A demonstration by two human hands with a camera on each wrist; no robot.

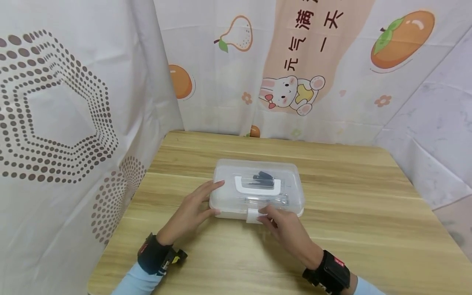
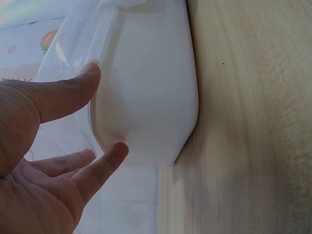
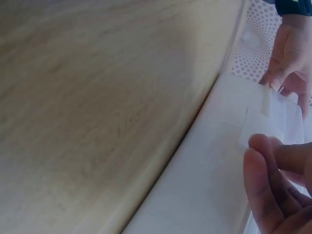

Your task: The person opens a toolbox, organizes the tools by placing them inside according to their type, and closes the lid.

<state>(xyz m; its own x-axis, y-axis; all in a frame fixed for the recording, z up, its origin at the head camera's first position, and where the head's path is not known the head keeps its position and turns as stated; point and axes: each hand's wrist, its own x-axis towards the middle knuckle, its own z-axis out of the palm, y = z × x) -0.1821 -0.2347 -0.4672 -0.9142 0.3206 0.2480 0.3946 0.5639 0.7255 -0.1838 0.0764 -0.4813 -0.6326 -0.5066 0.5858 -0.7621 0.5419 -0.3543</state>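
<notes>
A clear-lidded plastic storage box [image 1: 228,192] with a white body and a white carry handle [image 1: 258,191] sits on the wooden table, its lid down. Through the lid show some dark items [image 1: 263,179] and a shiny metal tool [image 1: 284,199]. My left hand [image 1: 193,207] rests at the box's left end, thumb on the front rim and fingers spread along the side. In the left wrist view its thumb [image 2: 73,95] presses at the lid's edge. My right hand [image 1: 285,227] pinches the white front latch [image 1: 252,216] between thumb and fingertips.
The wooden table [image 1: 354,205] extends around the box on every side. A fruit-and-rabbit patterned curtain [image 1: 228,82] hangs behind it, and a dotted white cloth [image 1: 62,114] hangs along the left. Both wrists wear black straps with small cameras.
</notes>
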